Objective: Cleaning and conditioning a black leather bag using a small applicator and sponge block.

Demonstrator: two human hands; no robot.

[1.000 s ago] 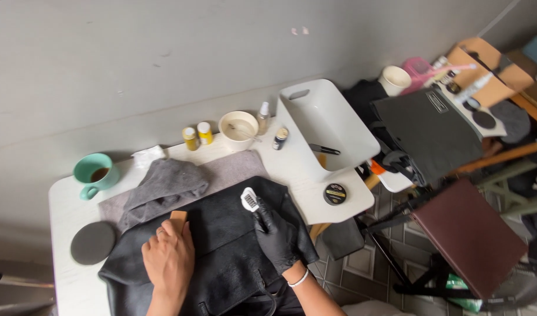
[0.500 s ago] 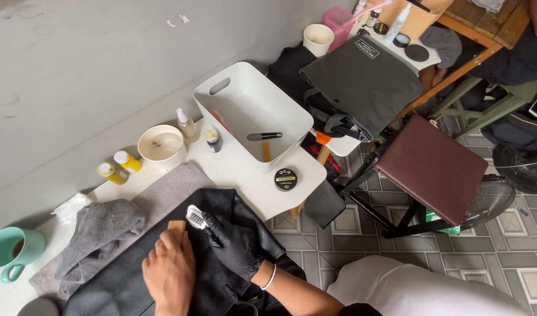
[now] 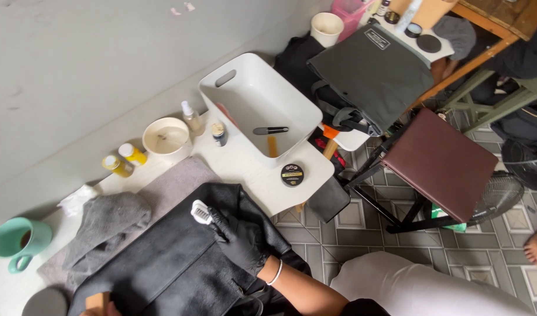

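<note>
A black leather piece (image 3: pixel 163 263) lies spread over the near part of a white table (image 3: pixel 245 169). My right hand (image 3: pixel 242 246), in a black glove, grips a small brush with white bristles (image 3: pixel 201 212) and presses its head against the leather's upper edge. Only a sliver of my left hand (image 3: pixel 107 310) shows at the bottom edge. It sits beside a small wooden block (image 3: pixel 97 300) resting on the leather, and its grip is hidden.
A grey cloth (image 3: pixel 107 219), mint mug (image 3: pixel 19 241), white bowl (image 3: pixel 166 139), two yellow bottles (image 3: pixel 125 159), a spray bottle (image 3: pixel 192 117) and round tin (image 3: pixel 292 174) share the table. A white tub (image 3: pixel 262 111) holds a black brush (image 3: pixel 270 130). A brown-topped stool (image 3: pixel 441 161) stands to the right.
The view has swung right and down, so my left hand has slid almost out of frame. My gloved right hand still holds the brush on the leather's top edge.
</note>
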